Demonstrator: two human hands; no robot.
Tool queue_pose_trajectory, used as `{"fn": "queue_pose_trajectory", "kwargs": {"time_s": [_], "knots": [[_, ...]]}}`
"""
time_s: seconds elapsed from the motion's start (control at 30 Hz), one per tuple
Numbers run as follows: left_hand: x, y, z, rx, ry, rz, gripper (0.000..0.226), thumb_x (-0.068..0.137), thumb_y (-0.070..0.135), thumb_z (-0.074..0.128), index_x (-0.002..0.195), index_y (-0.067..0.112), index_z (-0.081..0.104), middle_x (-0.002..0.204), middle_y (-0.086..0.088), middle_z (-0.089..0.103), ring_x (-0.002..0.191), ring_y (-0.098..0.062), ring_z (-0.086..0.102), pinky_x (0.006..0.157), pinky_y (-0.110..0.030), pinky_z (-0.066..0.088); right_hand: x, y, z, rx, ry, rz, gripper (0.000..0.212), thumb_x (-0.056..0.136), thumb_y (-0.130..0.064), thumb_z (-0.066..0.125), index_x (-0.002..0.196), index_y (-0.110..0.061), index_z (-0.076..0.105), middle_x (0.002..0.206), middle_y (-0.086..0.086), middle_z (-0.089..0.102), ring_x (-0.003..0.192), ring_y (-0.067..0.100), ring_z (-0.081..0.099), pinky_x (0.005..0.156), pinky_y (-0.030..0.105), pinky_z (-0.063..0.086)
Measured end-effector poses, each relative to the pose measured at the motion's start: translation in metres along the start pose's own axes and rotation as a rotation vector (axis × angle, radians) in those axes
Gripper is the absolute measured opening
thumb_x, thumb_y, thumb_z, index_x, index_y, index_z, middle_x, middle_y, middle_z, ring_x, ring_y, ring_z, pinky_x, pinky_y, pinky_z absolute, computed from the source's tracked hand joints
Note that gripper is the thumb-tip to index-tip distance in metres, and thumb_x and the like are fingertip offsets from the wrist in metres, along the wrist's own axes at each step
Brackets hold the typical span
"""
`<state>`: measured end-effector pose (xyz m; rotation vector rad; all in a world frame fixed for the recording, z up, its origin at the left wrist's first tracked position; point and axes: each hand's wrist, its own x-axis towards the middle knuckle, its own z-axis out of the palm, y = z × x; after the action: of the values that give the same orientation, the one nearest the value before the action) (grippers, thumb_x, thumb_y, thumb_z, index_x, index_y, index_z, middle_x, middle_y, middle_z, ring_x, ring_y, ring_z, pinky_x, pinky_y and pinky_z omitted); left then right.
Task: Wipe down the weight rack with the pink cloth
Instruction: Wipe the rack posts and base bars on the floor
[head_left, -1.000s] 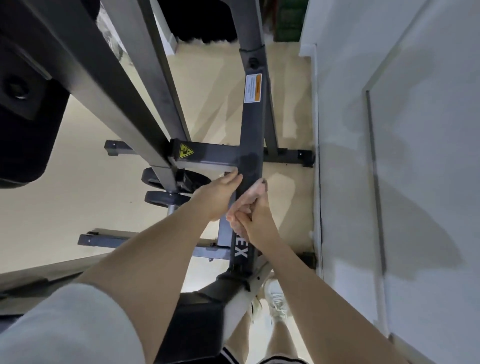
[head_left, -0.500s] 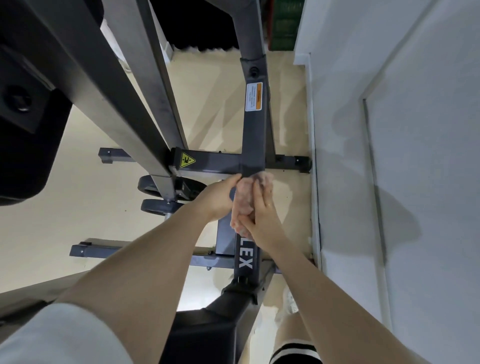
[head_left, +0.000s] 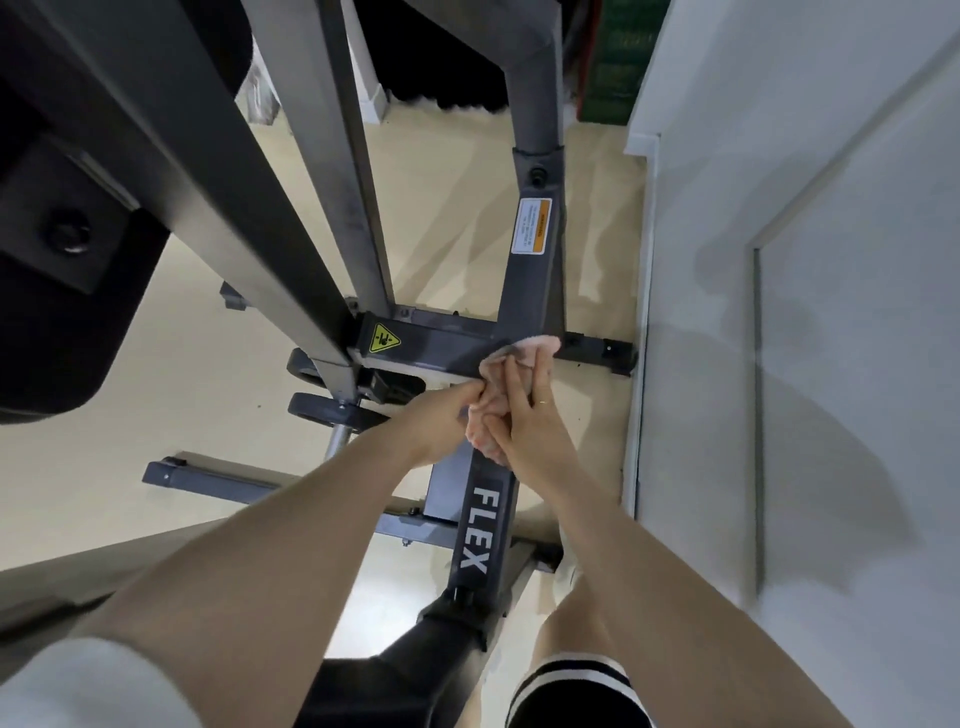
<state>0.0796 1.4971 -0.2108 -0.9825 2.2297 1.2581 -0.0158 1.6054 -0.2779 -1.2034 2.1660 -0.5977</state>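
The dark grey weight rack (head_left: 530, 291) stands below me, its upright post marked FLEX running down the middle. A pink cloth (head_left: 524, 353) lies pressed against that post, just where the crossbar with the yellow warning sticker meets it. My right hand (head_left: 530, 415) lies flat over the cloth with straight fingers, a ring on one finger. My left hand (head_left: 441, 421) comes in from the left and pinches the cloth's lower left edge between thumb and fingers.
A white wall (head_left: 805, 312) with a baseboard runs close along the right of the rack. Black weight plates (head_left: 332, 405) sit on a peg left of the post. Slanted grey bars (head_left: 291, 182) cross the upper left. Beige floor lies beneath.
The cloth and both hands have slid up the post from just above the FLEX lettering to the crossbar joint. My right hand went from gripping to lying flat on the cloth.
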Motion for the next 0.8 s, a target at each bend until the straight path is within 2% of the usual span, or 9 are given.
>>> {"fn": "queue_pose_trajectory", "kwargs": {"time_s": [0.03, 0.1, 0.2, 0.3, 0.47, 0.6, 0.73, 0.8], "knots": [[0.001, 0.001, -0.003, 0.009, -0.008, -0.014, 0.036, 0.093, 0.002, 0.038, 0.128, 0.005, 0.048, 0.126, -0.017, 0.056, 0.112, -0.029, 0.052, 0.094, -0.033, 0.04, -0.002, 0.001, 0.001, 0.003, -0.015, 0.003, 0.072, 0.098, -0.04, 0.041, 0.15, -0.028, -0.007, 0.143, -0.003, -0.041, 0.143, 0.025, 0.022, 0.111, 0.038, 0.032], [0.004, 0.0, -0.004, 0.045, 0.002, -0.01, 0.037, 0.094, 0.004, 0.039, 0.129, 0.007, 0.049, 0.128, -0.017, 0.055, 0.115, -0.031, 0.052, 0.095, -0.035, 0.04, 0.006, 0.002, -0.002, -0.029, -0.016, 0.029, 0.07, 0.098, -0.039, 0.041, 0.15, -0.029, -0.005, 0.149, 0.003, -0.037, 0.14, 0.027, 0.027, 0.11, 0.039, 0.032], [0.005, -0.004, 0.001, -0.019, 0.024, -0.033, 0.049, 0.095, 0.005, 0.037, 0.142, 0.021, 0.038, 0.141, -0.007, 0.046, 0.126, -0.025, 0.046, 0.1, -0.029, 0.035, 0.024, 0.001, -0.011, -0.045, 0.035, 0.004, 0.07, 0.097, -0.041, 0.044, 0.151, -0.025, 0.003, 0.154, 0.018, -0.023, 0.14, 0.034, 0.025, 0.11, 0.041, 0.029], [0.002, -0.007, 0.006, -0.127, 0.059, -0.071, 0.055, 0.095, 0.003, 0.036, 0.144, 0.026, 0.033, 0.147, -0.004, 0.04, 0.131, -0.022, 0.041, 0.103, -0.029, 0.033, 0.028, 0.002, -0.011, -0.033, 0.006, -0.007, 0.071, 0.096, -0.042, 0.046, 0.151, -0.023, 0.005, 0.154, 0.02, -0.022, 0.142, 0.036, 0.019, 0.111, 0.042, 0.027], [0.002, 0.001, -0.005, -0.14, 0.001, -0.077, 0.051, 0.096, 0.004, 0.035, 0.142, 0.026, 0.037, 0.143, 0.002, 0.044, 0.128, -0.013, 0.042, 0.092, -0.017, 0.03, 0.026, 0.002, -0.01, 0.013, 0.019, -0.023, 0.071, 0.096, -0.037, 0.049, 0.151, -0.017, 0.009, 0.153, 0.023, -0.021, 0.144, 0.036, 0.011, 0.11, 0.042, 0.029], [0.008, 0.006, -0.017, -0.08, 0.016, -0.049, 0.044, 0.098, 0.007, 0.035, 0.139, 0.02, 0.04, 0.136, 0.002, 0.052, 0.118, -0.011, 0.048, 0.085, -0.012, 0.03, 0.052, 0.009, -0.025, -0.014, -0.03, -0.029, 0.07, 0.097, -0.036, 0.045, 0.152, -0.021, 0.003, 0.154, 0.018, -0.023, 0.144, 0.038, 0.01, 0.111, 0.047, 0.029], [0.02, 0.017, -0.026, 0.197, 0.199, 0.023, 0.039, 0.096, 0.014, 0.042, 0.135, 0.014, 0.044, 0.118, -0.005, 0.063, 0.111, -0.023, 0.055, 0.09, -0.025, 0.04, 0.107, 0.01, -0.055, -0.06, -0.064, 0.051, 0.068, 0.1, -0.038, 0.04, 0.151, -0.03, -0.004, 0.151, 0.009, -0.034, 0.145, 0.031, -0.012, 0.118, 0.043, 0.011], [0.026, 0.021, -0.03, 0.305, 0.259, 0.065, 0.041, 0.093, 0.015, 0.048, 0.134, 0.015, 0.045, 0.123, -0.008, 0.057, 0.116, -0.026, 0.049, 0.095, -0.035, 0.041, 0.098, 0.007, -0.053, -0.036, -0.075, 0.035, 0.067, 0.1, -0.035, 0.039, 0.151, -0.027, -0.005, 0.151, 0.013, -0.033, 0.144, 0.034, -0.015, 0.118, 0.042, 0.011]]}}
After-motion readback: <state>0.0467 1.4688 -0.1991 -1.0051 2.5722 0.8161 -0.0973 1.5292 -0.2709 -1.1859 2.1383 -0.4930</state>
